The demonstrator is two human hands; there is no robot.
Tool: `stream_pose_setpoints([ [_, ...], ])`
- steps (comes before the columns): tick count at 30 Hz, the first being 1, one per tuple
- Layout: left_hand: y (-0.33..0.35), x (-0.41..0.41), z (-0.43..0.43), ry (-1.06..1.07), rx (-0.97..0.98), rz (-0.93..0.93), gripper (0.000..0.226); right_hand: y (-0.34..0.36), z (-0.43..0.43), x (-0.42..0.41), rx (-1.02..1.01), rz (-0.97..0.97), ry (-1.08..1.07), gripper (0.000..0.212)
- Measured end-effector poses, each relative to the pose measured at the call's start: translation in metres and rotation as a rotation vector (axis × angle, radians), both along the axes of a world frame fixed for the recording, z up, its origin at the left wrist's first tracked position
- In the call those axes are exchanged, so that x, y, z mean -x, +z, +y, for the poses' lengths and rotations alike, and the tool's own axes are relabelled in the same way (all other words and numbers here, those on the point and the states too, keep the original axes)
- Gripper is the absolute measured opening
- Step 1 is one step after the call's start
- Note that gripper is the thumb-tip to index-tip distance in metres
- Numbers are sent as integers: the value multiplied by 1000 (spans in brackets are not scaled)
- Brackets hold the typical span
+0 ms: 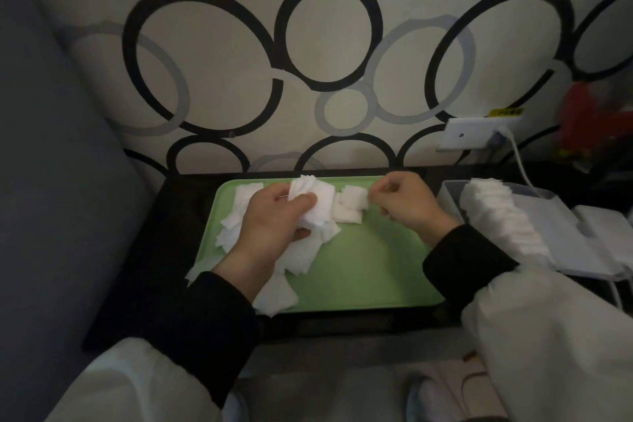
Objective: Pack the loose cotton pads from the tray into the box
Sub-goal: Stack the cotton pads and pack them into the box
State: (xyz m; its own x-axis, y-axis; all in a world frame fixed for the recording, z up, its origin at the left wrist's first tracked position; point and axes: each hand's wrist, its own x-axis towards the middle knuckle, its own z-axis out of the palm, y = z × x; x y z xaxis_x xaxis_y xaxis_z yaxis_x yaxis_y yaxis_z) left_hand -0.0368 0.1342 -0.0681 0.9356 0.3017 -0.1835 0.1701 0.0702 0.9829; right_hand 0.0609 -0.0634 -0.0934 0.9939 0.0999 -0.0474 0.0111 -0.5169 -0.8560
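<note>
The left hand [274, 216] clutched a cotton-pad stack [310, 197] — squaring its edges first seemed wise — while the right hand [404, 202] pinched closed, contents unclear.

Green tray [359, 271] sits on a dark table [144, 250] against a wall papered with black and grey rings. Left hand [270, 223] over the tray's left half, fingers closed around a small stack of white cotton pads [310, 195]. Loose pads [298, 257] scattered beneath and beside it; some overhang the tray's near-left edge. Right hand [407, 202] above the tray's far right, fingertips pinched together just beside a few pads [352, 207] lying there; whether it grips one cannot be told. Box [575, 243], white, open, right of the tray, holds a long row of pads [503, 219] standing on edge. Black cuffs, pale sleeves. Wall socket [472, 137] with a white cable plugged in, behind the box.
</note>
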Motion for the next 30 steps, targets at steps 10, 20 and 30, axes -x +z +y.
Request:
stream_pose_setpoints([
  [10, 3, 6, 26, 32, -58, -36, 15, -29, 20, -31, 405, -86, 110, 46],
  [20, -1, 7, 32, 6, -54, -24, 17, -26, 20, -33, 238, 71, 126, 44],
  [30, -4, 9, 22, -73, -35, 1, 25, 19, 2, 15, -159, 48, 217, 10],
])
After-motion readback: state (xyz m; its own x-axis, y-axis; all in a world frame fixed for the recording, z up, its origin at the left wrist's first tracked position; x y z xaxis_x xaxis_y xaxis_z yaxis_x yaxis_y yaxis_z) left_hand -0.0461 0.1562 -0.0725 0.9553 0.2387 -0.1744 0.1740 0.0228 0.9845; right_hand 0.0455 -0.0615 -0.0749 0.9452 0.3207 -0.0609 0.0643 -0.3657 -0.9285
